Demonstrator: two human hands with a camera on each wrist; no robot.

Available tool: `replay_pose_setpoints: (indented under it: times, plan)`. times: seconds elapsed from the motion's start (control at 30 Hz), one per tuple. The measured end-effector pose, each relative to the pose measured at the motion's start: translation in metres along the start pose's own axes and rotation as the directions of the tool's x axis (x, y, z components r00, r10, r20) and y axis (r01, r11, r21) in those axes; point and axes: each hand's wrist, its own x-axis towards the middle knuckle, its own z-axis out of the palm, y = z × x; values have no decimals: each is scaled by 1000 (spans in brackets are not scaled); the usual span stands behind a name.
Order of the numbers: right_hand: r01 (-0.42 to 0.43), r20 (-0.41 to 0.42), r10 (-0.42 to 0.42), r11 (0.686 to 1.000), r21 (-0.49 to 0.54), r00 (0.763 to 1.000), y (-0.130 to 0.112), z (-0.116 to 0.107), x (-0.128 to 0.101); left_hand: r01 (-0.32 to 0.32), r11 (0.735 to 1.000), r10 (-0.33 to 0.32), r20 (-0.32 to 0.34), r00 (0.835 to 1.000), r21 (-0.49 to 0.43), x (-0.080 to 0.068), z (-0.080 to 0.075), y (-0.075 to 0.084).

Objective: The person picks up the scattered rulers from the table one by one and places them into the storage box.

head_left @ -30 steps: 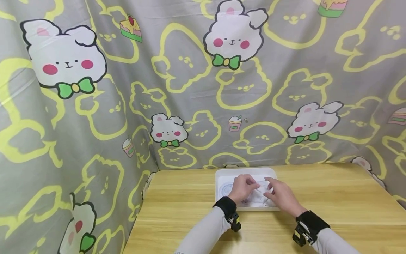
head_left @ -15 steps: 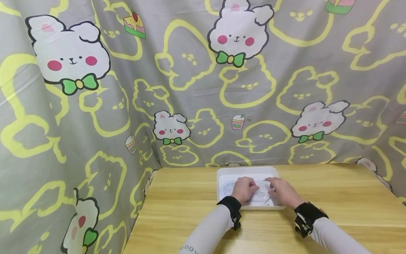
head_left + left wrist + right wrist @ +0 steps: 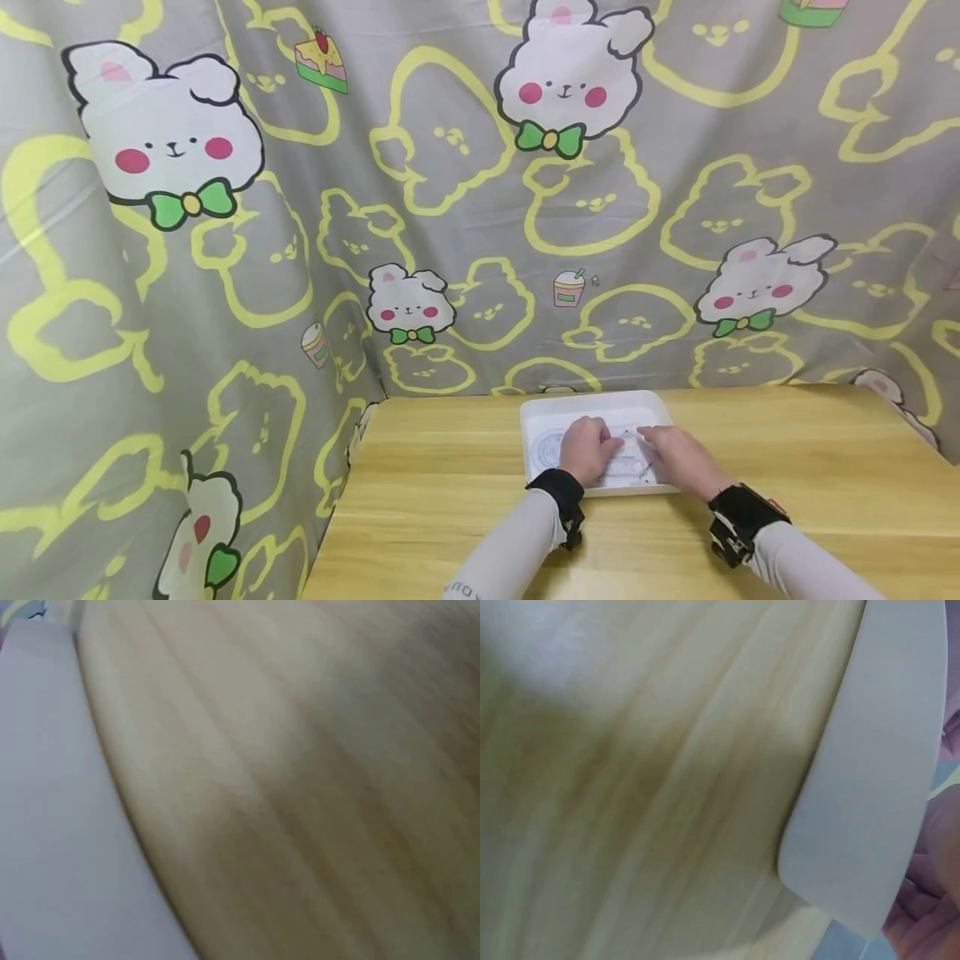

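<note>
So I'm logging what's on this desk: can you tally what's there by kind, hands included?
White plastic tray: 1
Clear plastic drawing templates in the tray: too overlapped and hidden to count
Bare hands over the tray, left hand and right hand: 2
Black wrist-worn cameras: 2
Light wooden table: 1
Total countable: 6

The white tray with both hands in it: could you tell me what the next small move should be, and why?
Probably raise the hands a little to lift the clear item off the tray. Both the left hand and the right hand rest inside the white tray on something transparent, too small to identify. Their grip is unclear.
</note>
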Motion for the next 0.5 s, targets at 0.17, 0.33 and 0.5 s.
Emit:
replay_pose_setpoints:
  times: [0.17,0.33,0.5]
  plan:
    - [-26,-33,28,998,55,999,-9,-1,-4,8,999,-6,31,1000,-54,1,-14,-1]
    - [-65,-73,72,993,94,995,-18,-7,-11,-80,991,90,90,992,-105,-7,-37,1]
    - [59,-144,-59,998,-3,988,-33,-16,-22,-206,971,226,187,956,-119,-34,-68,12]
